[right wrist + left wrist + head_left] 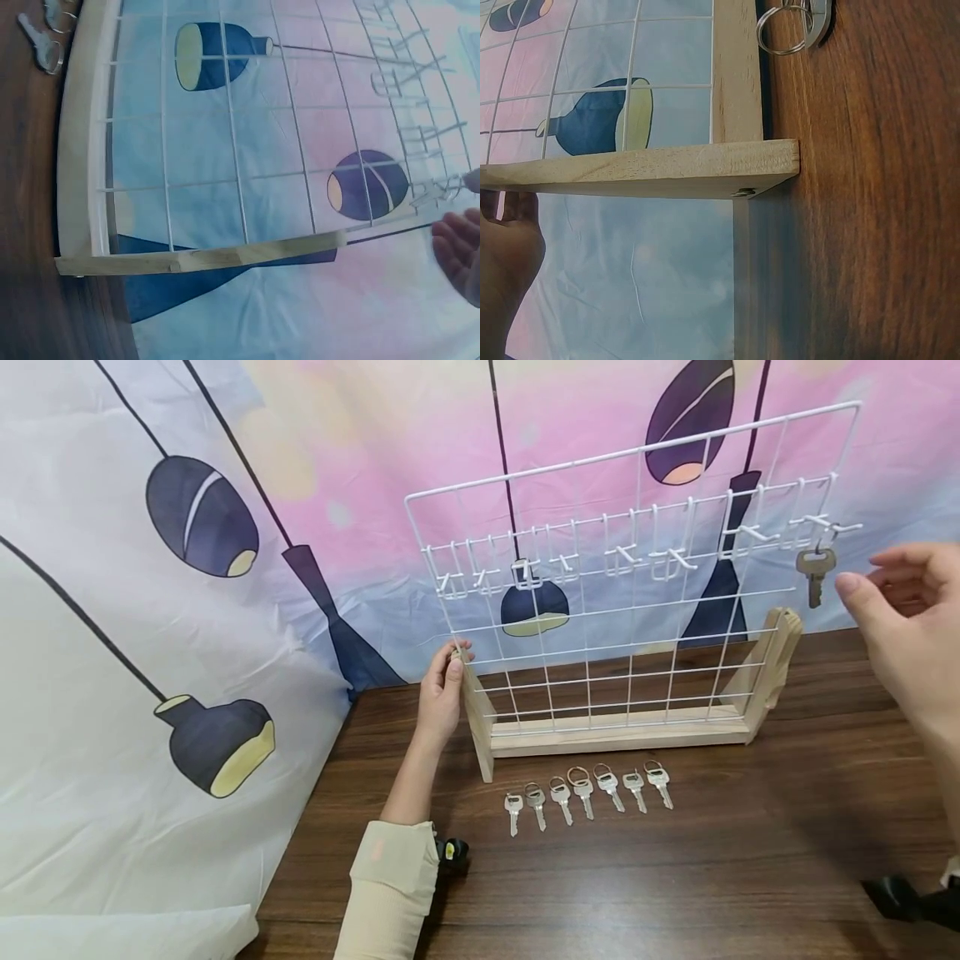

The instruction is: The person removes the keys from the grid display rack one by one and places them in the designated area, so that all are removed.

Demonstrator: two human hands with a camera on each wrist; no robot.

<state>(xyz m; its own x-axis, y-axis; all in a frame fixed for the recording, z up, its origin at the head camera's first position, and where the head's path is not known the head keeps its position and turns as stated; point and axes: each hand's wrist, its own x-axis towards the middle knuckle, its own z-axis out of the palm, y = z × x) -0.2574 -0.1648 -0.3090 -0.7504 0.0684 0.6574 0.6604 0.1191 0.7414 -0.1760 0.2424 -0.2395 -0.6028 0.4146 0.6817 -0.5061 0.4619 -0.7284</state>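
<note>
A white wire grid rack [633, 450] with hooks stands on a wooden base [615, 735]. My left hand [440, 692] grips the top of its left wooden side post [474, 714], thumb in front; the left wrist view shows only part of this hand [510, 244]. At the far right hook [817, 522], a key [816, 575] hangs by its ring. Just right of that key is my right hand [911, 614], thumb and fingers apart with nothing between them. Several silver keys with rings [560, 793] lie in a row before the base.
The dark wooden table [675, 885] carries the rack. Behind it hangs a printed cloth [360, 468] with lamp shapes, and a white cloth [75, 710] hangs on the left. Other white hooks [675, 558] along the upper grid stick out forward.
</note>
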